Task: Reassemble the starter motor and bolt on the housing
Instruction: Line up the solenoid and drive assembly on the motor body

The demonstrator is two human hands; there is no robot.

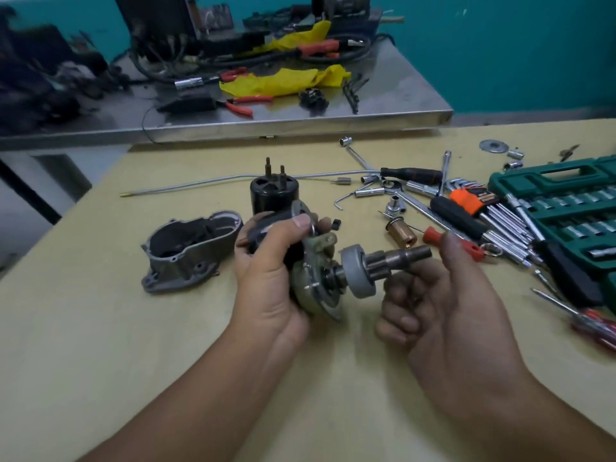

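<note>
Above the pale yellow-tan worktop [100, 345], the left hand [270, 278] is gripping the partly assembled starter motor [313, 281], thumb and fingers curling round its dark body and grey metal end plate, holding it clear of the surface. Its grey drive wheel and dark pinion shaft [393, 258] are pointing right, toward the right hand [443, 295]. That hand is sitting palm up under the shaft tip, fingers loosely curled and thumb raised; whether it is touching the shaft I cannot tell, and it is closing on nothing. Left of the hands, the grey cast-metal housing [190, 251] is lying on the worktop, open side up, well apart from the motor. Just behind the left hand, a black cylindrical solenoid [271, 191] with two studs is standing upright. To the right, a copper-coloured bushing [401, 233], loose chrome sockets and wrenches [410, 188], and a green socket-set case [566, 201] are spreading across the worktop.
</note>
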